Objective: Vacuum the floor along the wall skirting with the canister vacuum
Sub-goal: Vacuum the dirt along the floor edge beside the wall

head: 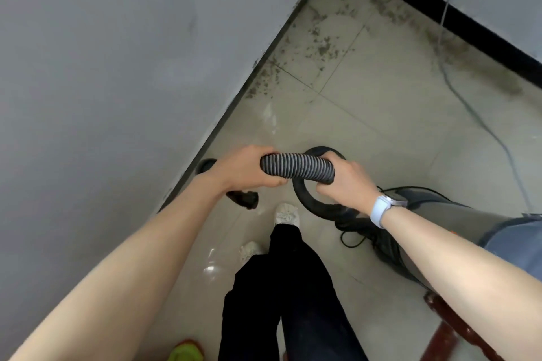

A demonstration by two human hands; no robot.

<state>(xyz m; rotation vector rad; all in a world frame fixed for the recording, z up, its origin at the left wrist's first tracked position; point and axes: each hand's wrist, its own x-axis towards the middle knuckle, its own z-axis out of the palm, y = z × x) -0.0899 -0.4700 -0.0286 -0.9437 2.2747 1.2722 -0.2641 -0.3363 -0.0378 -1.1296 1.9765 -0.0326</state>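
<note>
The canister vacuum (457,223) sits on the tiled floor (366,114) at the right, its ribbed hose (296,168) held up in the middle. Left to right: the grey wall (102,53) with its dark skirting (249,76), then the left hand (249,170) wrapped round the hose, the nozzle (243,198) hanging just below it near the skirting, then the right hand (343,182), its grip clamped on the hose too. I'd judge most work remains: dirt (322,44) speckles the corner ahead and along the far wall. A thin cord (475,114) trails across the glossy tiles.
</note>
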